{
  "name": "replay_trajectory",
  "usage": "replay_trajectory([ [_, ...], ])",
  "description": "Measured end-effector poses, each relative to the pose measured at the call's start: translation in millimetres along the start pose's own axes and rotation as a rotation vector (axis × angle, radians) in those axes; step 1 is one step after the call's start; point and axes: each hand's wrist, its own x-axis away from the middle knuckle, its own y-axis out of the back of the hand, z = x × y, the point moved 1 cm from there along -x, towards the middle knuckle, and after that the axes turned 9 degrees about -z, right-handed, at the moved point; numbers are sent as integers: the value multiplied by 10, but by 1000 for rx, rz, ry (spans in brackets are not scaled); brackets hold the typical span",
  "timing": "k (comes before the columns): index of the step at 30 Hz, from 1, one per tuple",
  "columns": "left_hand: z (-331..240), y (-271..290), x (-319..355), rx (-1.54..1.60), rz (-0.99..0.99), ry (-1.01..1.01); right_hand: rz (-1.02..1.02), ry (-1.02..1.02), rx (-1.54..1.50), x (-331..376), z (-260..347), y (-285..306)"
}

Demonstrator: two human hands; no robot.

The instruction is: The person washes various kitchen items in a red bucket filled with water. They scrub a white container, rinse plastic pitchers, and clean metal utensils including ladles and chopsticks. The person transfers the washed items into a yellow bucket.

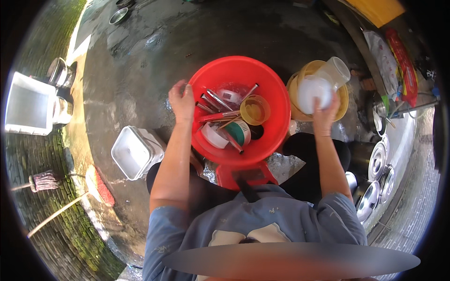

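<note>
A large red basin stands in front of me, holding several metal-handled utensils, a yellow cup, a white container and a green-and-white round item. At the basin's left rim is my left hand, its fingers slightly bent and apart with nothing seen in them. My right hand grips a white round plastic bowl or lid, blurred, over the yellow bucket on the right. A clear plastic container leans in that bucket's mouth.
Left of my knee stand stacked white square tubs. Pots and lids line the right side. Further left are a white bin, a red-bristled broom and a mop. A green bowl sits on the wet floor.
</note>
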Motion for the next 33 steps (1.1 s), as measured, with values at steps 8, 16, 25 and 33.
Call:
replay_trajectory([
  [8,157,171,-3,-382,146,191,-52,-408,569,-466,-1151,729],
  [16,165,251,108,-639,300,141,478,314,-88,84,252,-470],
  [25,74,272,161,-650,261,153,1518,339,415,1125,267,-2922],
  [33,48,306,139,-612,291,208,1454,-1,646,1526,-128,-3584],
])
